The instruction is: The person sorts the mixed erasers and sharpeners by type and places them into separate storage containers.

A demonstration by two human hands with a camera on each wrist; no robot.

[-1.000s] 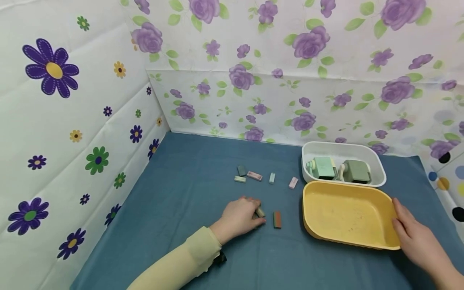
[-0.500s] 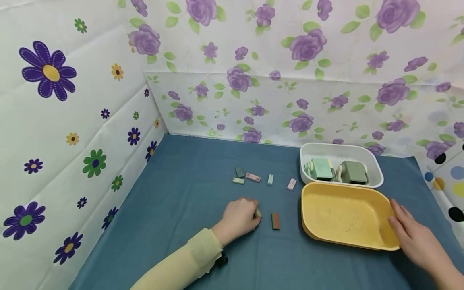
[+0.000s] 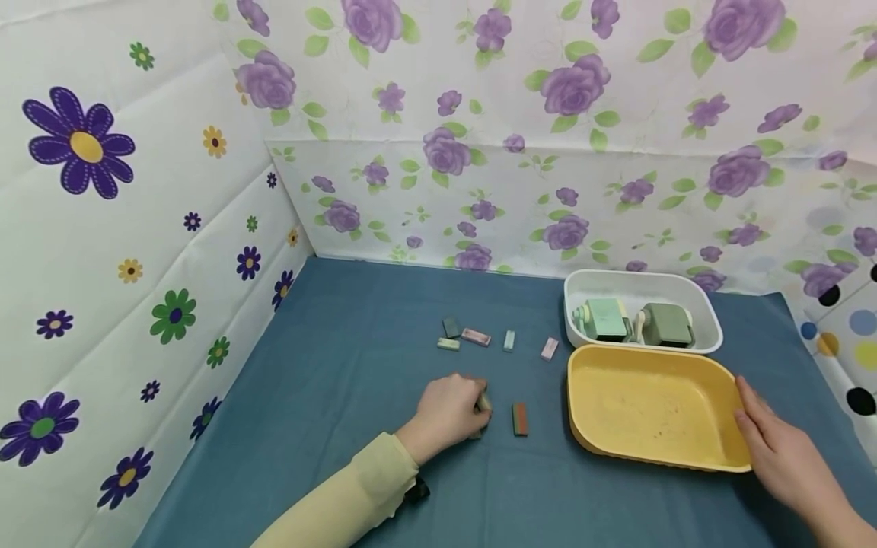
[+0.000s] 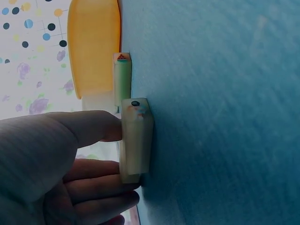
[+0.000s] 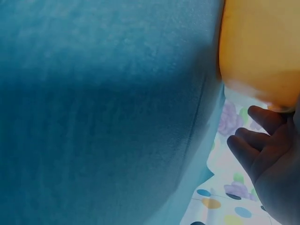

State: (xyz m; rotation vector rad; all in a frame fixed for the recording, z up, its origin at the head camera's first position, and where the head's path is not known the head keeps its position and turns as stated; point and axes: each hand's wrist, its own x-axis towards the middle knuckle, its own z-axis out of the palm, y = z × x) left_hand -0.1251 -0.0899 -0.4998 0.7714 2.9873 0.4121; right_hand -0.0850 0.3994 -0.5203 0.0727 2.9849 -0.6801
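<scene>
My left hand (image 3: 448,411) pinches a pale, eraser-like block (image 4: 137,140) close to the blue cloth. The left wrist view shows the thumb on one side of it and curled fingers on the other, with a small printed mark on its end. Just right of that hand lies an orange-and-green block (image 3: 520,419), standing apart. At far right my right hand (image 3: 784,449) holds the right end of a yellow basin (image 3: 651,411), thumb at the rim and fingers along the outside. In the right wrist view, the other fingers spread below the basin.
Several small blocks lie farther back: a dark one (image 3: 451,327), a pale yellow one (image 3: 448,344), pink ones (image 3: 476,336) and a light blue one (image 3: 509,340). Behind the basin, a white tray (image 3: 712,323) holds two green boxy items (image 3: 604,318) resembling pencil sharpeners. Flowered sheets rise behind.
The left thumb and fingers have closed together on the pale block, and it has turned slightly in their grasp. The right hand and basin keep their place; the head view shifts a little.
</scene>
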